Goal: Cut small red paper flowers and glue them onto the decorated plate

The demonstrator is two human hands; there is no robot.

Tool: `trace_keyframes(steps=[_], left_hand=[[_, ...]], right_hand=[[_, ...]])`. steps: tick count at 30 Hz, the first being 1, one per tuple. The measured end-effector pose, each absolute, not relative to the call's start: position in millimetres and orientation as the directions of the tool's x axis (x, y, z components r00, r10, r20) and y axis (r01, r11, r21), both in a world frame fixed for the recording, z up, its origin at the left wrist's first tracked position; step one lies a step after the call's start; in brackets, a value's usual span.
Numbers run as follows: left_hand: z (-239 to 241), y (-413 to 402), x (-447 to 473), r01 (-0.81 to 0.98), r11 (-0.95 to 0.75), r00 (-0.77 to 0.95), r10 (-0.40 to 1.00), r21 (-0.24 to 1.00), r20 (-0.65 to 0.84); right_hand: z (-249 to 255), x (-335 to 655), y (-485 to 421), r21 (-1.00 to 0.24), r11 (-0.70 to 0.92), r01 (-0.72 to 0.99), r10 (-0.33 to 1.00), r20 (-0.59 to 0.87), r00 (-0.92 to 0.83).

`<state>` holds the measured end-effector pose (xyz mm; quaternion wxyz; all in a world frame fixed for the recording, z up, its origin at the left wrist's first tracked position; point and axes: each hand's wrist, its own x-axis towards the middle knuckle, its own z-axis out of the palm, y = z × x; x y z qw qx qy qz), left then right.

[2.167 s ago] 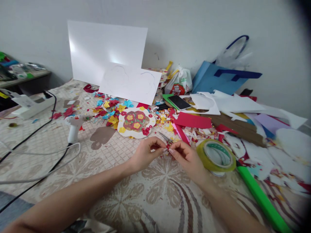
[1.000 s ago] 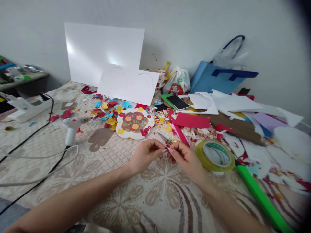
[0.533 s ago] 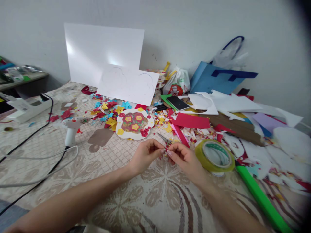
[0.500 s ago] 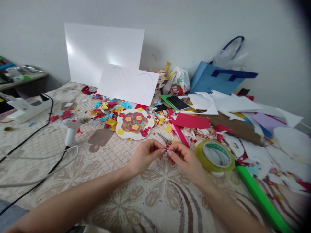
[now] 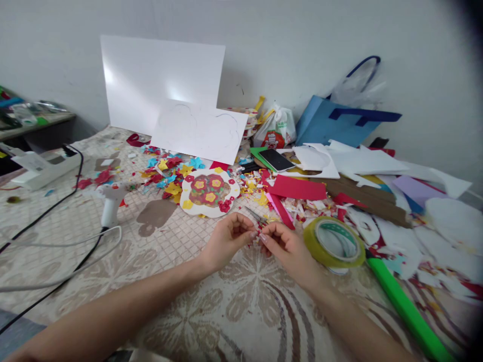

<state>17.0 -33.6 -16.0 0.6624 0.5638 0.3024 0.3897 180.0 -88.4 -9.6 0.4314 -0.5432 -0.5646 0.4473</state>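
Observation:
My left hand (image 5: 229,240) and my right hand (image 5: 284,245) meet fingertip to fingertip over the patterned tablecloth (image 5: 184,296). Both are closed in a pinch on a tiny red piece (image 5: 258,233), mostly covered by the fingers; it looks like a scrap of red paper or foam. Just beyond the fingertips lies a pair of scissors (image 5: 255,214), its handles partly hidden behind my right hand. Past my left hand rests a white scalloped plaque (image 5: 195,213) decorated with red and yellow flowers. A wide roll of clear yellowish tape (image 5: 312,245) lies to the right of my right hand.
A white glue gun (image 5: 109,208) stands at left with cables beside a power strip (image 5: 49,171). White boards (image 5: 162,75) lean on the wall. Paper flowers, scraps, a phone (image 5: 277,160), a blue bag (image 5: 320,123) and a green-handled tool (image 5: 407,306) crowd the back and right.
Hardly anything differs. Both hands keep the same pinch at the same spot, with only a very slight shift of the left fingers.

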Motion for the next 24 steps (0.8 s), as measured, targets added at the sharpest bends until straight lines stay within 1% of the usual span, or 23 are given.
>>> trace_keyframes(steps=[8,14,19,24], left_hand=[[-16.3,-33.9,17.1,-0.179,0.05,0.506,0.861,0.983,0.049],[-14.8,-34.0,16.1,-0.166,0.042,0.507,0.86,0.985,0.049],[-13.3,-34.5,16.0,-0.149,0.042,0.513,0.858,0.988,0.041],[-14.2,-33.4,16.0,-0.155,0.069,0.525,0.851,0.986,0.023]], right_hand=[[-9.0,179.4,-88.0,-0.975,0.007,0.222,0.998,-0.005,-0.055],[-10.3,181.9,-86.6,-0.99,-0.052,0.135,0.996,-0.061,-0.065],[-9.0,182.3,-85.8,-0.982,-0.057,0.179,0.993,-0.074,-0.091],[-7.7,181.1,-86.7,-0.979,-0.014,0.201,0.994,-0.035,-0.102]])
